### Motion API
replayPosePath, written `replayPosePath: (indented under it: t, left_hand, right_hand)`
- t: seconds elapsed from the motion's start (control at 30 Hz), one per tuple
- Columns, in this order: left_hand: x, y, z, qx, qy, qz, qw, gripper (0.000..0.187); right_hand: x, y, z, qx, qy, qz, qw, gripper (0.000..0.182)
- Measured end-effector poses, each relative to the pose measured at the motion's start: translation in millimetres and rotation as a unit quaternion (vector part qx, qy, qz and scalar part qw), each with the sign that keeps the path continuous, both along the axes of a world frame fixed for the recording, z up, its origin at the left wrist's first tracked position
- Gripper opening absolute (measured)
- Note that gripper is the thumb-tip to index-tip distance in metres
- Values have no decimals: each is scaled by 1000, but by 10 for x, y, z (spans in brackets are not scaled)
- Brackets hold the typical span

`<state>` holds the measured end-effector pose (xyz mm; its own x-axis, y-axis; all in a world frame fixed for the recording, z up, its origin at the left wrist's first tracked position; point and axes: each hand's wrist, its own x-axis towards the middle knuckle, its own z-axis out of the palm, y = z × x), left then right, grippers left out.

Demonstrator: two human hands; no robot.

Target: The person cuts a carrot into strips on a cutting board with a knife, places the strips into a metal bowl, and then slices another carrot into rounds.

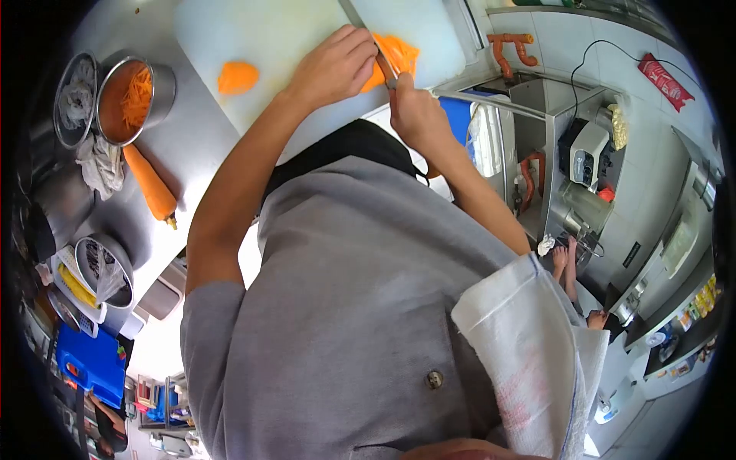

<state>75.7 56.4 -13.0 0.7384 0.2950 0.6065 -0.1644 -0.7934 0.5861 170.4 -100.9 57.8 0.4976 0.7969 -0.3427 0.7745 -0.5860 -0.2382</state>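
Note:
My right hand (420, 115) is wrapped around the handle of a knife (385, 70), whose blade points away from me across a white cutting board (268, 38). My left hand (337, 67) has its fingers curled close against the blade, pressing down on carrot that it mostly covers. Thin carrot slices (400, 55) lie in a pile on the right side of the blade. A cut chunk of carrot (238, 77) rests apart on the left part of the board.
Left of the board, a steel pot (159, 96) holds shredded carrot (138, 98), beside a steel bowl (65, 130) containing clear plastic. A whole carrot (151, 184) and a crumpled cloth (100, 165) lie nearby. Other people's hands (561, 259) show at far right.

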Motion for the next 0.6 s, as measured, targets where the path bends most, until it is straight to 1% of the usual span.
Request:
replayPosePath:
  t: [0.03,0.07,0.13,0.17,0.23,0.27,0.3,0.33,0.37,0.43,0.5,0.53,0.57,0.6]
  left_hand:
    - [1,-6,11,-47,6,-4,999,9]
    - [6,-2,15,-46,4,-5,999,9]
    - [1,58,120,-146,-51,15,988,8]
    - [-24,93,170,-146,-51,13,988,8]
    - [-119,168,271,-239,-54,9,969,11]
    - [-204,186,287,-239,-55,10,969,11]
    - [-302,210,299,-178,1,-17,984,13]
    - [-356,213,300,-117,58,-43,990,15]
    - [-363,192,270,-119,60,-41,990,15]
    - [-356,163,212,1,137,-107,985,19]
    - [-331,202,201,5,159,-120,980,21]
    - [-321,211,221,10,181,-135,974,23]
    - [-326,202,243,8,183,-136,974,23]
    - [-325,210,265,12,195,-137,971,23]
  right_hand:
    - [-17,7,23,-25,5,-2,1000,18]
    - [-41,2,41,-51,13,-5,999,17]
    - [-59,3,69,-51,13,-9,999,18]
    - [-63,3,93,-49,19,-7,999,18]
    - [-41,-14,94,-48,24,-4,999,18]
    - [-20,-38,64,-25,32,10,999,18]
    - [-6,-32,54,-3,40,23,999,21]
    - [7,-21,51,-4,40,24,999,21]
    - [19,-1,55,-10,36,27,999,20]
    - [59,65,51,-17,33,32,999,19]
    - [150,107,61,5,24,53,998,17]
    - [162,157,249,4,25,53,998,17]
    - [153,238,553,-37,73,28,996,16]
    - [138,279,718,-77,119,3,990,16]
